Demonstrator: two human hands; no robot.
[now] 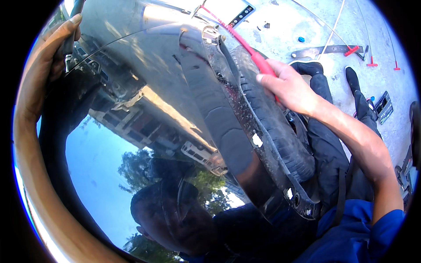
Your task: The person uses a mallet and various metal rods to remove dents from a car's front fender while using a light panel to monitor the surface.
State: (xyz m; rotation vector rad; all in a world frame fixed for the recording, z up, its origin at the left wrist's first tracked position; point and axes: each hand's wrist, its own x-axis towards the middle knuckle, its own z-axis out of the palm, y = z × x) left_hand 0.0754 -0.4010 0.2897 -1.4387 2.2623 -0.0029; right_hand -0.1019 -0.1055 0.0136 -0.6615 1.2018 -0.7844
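Note:
My left hand (61,44) is closed on a slim dark tool (69,41) with a metal tip, held against a glossy dark car panel (105,52) near its upper left. My right hand (287,87) grips the red handle of a long thin tool (252,50), which angles up to the panel's top edge, above a small metal bracket (210,33). Below the handle runs the dirty wheel-arch edge (245,122), with a black tire (276,136) behind it. The panel mirrors sky, trees and my head.
My dark-clad legs and shoes (353,79) are at the right on pale ground (298,26). Lying there are several red T-handled rods (372,65), a metal bar (307,52), a small blue cap (301,39), a tool tray (383,107) and a dark panel with round dots (241,15).

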